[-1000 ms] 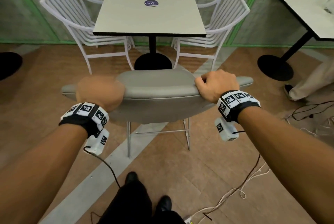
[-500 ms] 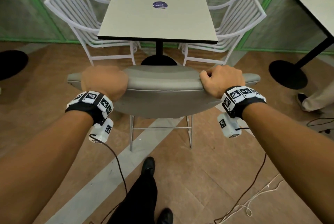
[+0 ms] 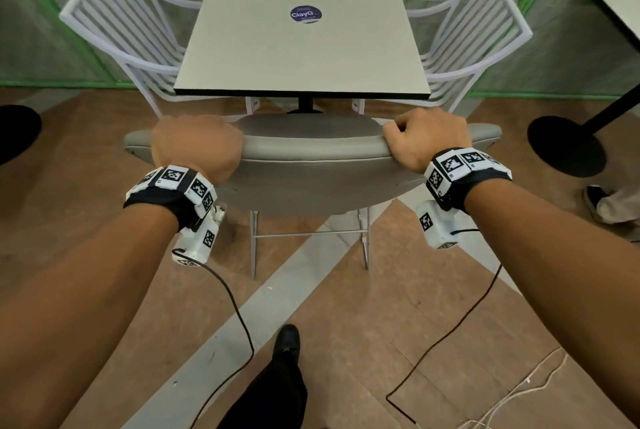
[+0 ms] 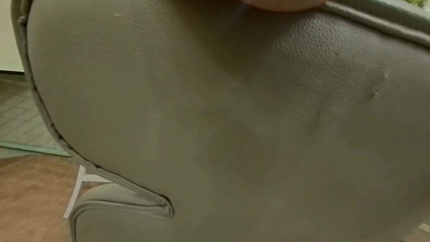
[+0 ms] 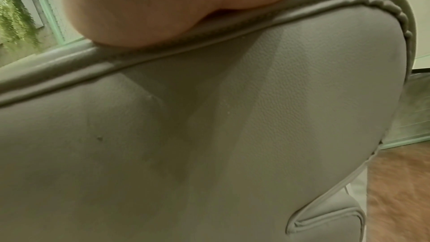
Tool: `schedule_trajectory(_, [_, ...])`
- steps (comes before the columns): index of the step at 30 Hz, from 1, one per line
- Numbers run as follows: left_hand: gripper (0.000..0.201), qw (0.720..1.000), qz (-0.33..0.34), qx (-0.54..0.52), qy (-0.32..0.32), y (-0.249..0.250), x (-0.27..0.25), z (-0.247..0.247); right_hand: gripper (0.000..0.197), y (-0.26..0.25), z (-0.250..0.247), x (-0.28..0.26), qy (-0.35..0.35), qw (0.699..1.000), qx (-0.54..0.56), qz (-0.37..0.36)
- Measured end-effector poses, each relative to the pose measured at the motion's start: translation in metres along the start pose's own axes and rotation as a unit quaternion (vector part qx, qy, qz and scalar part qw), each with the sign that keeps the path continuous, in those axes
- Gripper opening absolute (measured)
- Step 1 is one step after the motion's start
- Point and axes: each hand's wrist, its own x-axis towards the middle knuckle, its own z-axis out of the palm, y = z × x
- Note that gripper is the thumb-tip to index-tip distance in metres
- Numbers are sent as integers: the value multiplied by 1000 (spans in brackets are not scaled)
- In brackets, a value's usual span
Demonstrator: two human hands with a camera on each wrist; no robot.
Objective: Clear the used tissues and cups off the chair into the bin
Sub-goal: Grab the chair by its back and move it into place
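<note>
Chair [image 3: 311, 165], grey padded w/ leather-like cover, stands right in front of the person, its back toward them and its seat facing a square table [image 3: 301, 34]. Both hands sit on the top edge of the backrest, one at each end. Left hand [image 3: 195, 146] curls over the rim near the left corner, knuckles up, fingers wrapped over the far side & out of sight. Right hand [image 3: 424, 138] does the same near the right corner; thumb lies along the near edge, fingers folded over the top seam. Each hand has a firm hold on the backrest, nothing else in either.

Left wrist view: only the heel of the hand shows at the top, pressed on the piped seam, w/ the grained back panel filling the rest. Right wrist view: same, palm down on the seam; fingers hidden in both.

Seat front is tucked close to the table edge; can't tell what lies on the seat, since the backrest blocks it. Chair's thin metal legs [image 3: 254, 241] stand on a brown floor crossed by a pale stripe [image 3: 277, 300].

Table top carries a round dark sticker [image 3: 305, 14]. Two white slatted chairs [image 3: 117, 23] flank it, left & right. Black round table base [image 3: 566, 144] sits off to the right. Person's dark shoe [image 3: 285, 342] shows below, behind the chair.
</note>
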Motion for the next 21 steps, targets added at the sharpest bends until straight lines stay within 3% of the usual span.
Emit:
schedule_trajectory(9, [41,1000,-6,-14,-2,-4,54,19,48,-1,5,57,-11,1000,1,-5])
schedule_trajectory(21, [44,999,-2,-37,9,-28,81,28,50,-24,10,72,2,1000,8,18])
